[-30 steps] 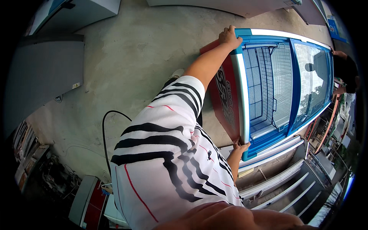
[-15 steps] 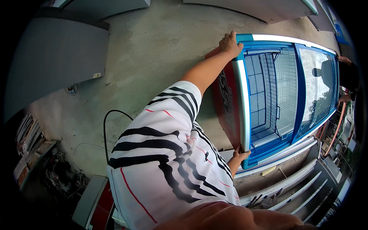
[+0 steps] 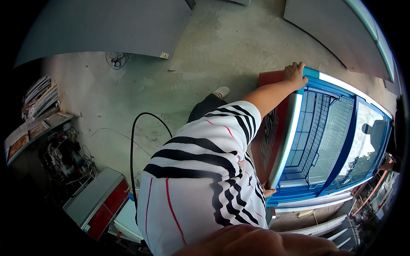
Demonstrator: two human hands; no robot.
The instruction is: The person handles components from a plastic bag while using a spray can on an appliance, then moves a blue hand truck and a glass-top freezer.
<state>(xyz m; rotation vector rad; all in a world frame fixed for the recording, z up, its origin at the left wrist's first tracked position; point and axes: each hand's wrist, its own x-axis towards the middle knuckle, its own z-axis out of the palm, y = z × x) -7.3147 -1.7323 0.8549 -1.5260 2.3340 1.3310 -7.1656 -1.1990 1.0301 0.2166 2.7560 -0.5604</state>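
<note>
A chest freezer with a blue and white rim, a red end panel and a glass lid lies to my right. Blue wire baskets show through its top. My left hand is closed round the far corner of the freezer's near end, arm stretched out. At the near corner of the same end, my right hand grips the rim. Only part of that hand shows; my striped shirt hides the rest. At the freezer's other end, a person's hand is beside the rim, mostly in shadow.
Large grey cabinets stand at the far left, and another cabinet at the far right. A black hose loops behind me. Scrap parts and a red and grey box lie at lower left. More white panels lie below the freezer.
The view has turned, so the cabinets and freezer sit differently in it. My shoe now shows on the floor. Both hands keep their places on the freezer's corners.
</note>
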